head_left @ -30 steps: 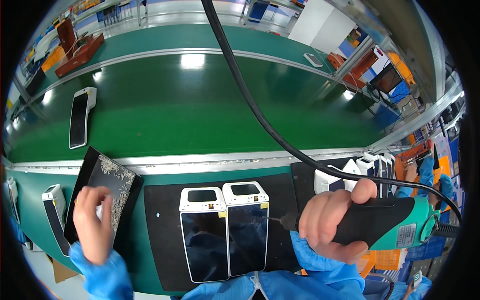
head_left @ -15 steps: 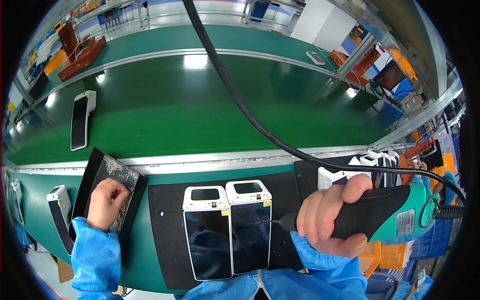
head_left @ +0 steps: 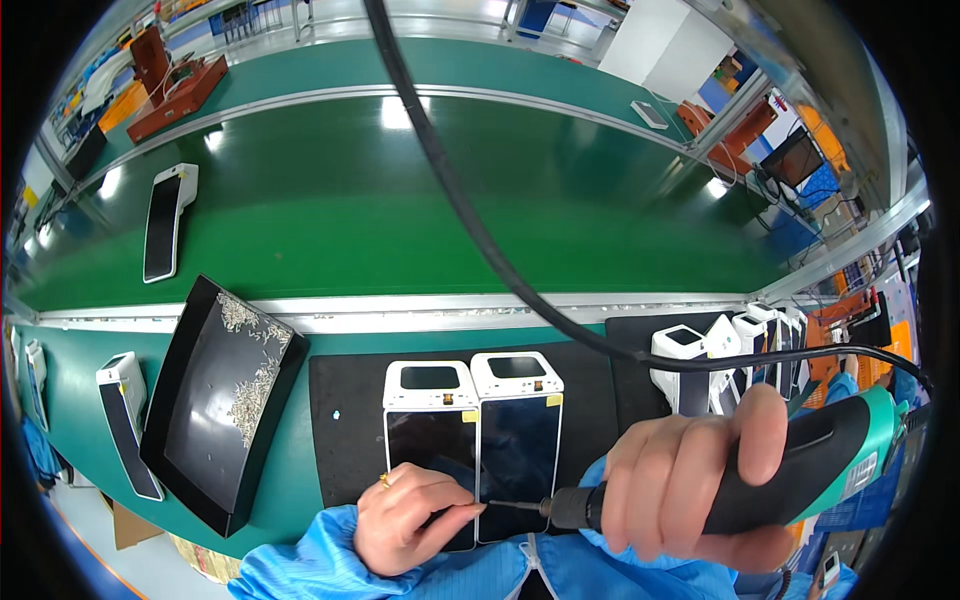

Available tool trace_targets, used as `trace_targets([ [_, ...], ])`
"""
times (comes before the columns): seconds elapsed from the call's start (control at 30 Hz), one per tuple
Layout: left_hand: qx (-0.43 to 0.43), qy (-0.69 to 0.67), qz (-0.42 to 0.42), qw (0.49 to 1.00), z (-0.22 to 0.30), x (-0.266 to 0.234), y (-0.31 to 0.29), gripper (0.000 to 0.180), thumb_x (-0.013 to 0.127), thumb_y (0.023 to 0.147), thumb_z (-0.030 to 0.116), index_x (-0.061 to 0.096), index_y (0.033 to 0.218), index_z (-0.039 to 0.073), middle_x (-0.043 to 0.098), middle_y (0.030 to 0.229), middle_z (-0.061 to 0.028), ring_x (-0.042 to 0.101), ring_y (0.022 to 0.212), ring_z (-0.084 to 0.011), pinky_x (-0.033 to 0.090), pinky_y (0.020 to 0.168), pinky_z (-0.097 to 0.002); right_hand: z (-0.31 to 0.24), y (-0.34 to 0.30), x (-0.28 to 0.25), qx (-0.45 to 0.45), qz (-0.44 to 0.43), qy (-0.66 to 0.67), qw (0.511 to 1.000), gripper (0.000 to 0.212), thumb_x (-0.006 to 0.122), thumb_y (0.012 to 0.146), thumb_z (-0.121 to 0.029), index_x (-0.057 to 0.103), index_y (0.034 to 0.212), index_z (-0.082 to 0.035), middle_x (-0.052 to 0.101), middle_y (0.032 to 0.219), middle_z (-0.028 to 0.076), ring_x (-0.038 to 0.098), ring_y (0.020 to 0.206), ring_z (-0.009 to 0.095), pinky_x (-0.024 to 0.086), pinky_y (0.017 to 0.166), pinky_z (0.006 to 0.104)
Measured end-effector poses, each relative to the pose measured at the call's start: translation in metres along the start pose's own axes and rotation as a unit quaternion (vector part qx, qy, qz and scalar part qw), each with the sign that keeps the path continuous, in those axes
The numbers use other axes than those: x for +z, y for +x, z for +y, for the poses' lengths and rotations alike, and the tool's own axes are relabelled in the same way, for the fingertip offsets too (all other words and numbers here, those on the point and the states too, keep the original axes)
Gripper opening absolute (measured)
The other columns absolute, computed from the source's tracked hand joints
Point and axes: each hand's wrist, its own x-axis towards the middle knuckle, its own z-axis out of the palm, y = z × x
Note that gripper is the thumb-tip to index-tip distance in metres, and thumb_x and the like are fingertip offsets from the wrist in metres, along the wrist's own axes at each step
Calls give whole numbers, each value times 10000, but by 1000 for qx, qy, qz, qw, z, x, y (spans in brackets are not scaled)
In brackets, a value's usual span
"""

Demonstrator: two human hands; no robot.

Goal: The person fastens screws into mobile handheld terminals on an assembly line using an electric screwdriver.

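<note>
My right hand (head_left: 675, 485) is wrapped round a black and green electric screwdriver (head_left: 790, 470), whose thin bit points left. At the tip of that bit, my left hand (head_left: 415, 520) has thumb and forefinger pinched together; whatever sits between them is too small to make out. Beneath them two white handheld terminals with dark screens lie side by side on a black mat (head_left: 345, 450): the left terminal (head_left: 430, 435), partly covered by my left hand, and the right terminal (head_left: 520, 440). To the left stands a tilted black tray (head_left: 195, 430) with a scatter of tiny silvery screws (head_left: 255, 400).
A thick black cable (head_left: 480, 210) hangs across the view to the right. Another terminal (head_left: 165, 225) lies on the green belt (head_left: 400, 240), and one (head_left: 125, 425) left of the tray. Several white units (head_left: 720, 350) stand at the right. A metal rail (head_left: 400, 312) edges the bench.
My left hand has left the screw tray and come right to the screwdriver's tip, fingers still pinched. The screwdriver's bit has dropped lower over the terminals. The view has shifted slightly.
</note>
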Motion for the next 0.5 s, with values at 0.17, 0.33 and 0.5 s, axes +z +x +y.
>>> trace_targets([
  [0.17, 41, -26, -6, 999, 0, 5, 2, 234, 764, 624, 33, 612, 803, 32, 618, 726, -77, 594, 620, -198, 452, 563, -266, -1, -2, 1, 39, -8, 19, 999, 418, 599, 846, -337, 315, 1013, -81, 523, 596, 70, 529, 457, 180, 484, 418, 298],
  [0.33, 63, -26, 5, 998, 1, 7, 3, 238, 758, 624, 21, 613, 812, 20, 626, 729, -84, 606, 627, -201, 470, 572, -267, -1, -4, 2, 59, 7, 29, 998, 440, 614, 833, -353, 319, 1015, -82, 522, 603, 70, 526, 457, 187, 479, 422, 305],
  [0.5, 69, -16, 6, 997, 1, 9, 3, 236, 756, 621, 18, 619, 813, 17, 630, 737, -89, 605, 631, -202, 472, 575, -264, 0, -6, 4, 74, 23, 19, 997, 455, 625, 824, -358, 319, 1013, -80, 524, 618, 69, 527, 470, 187, 481, 434, 308],
])
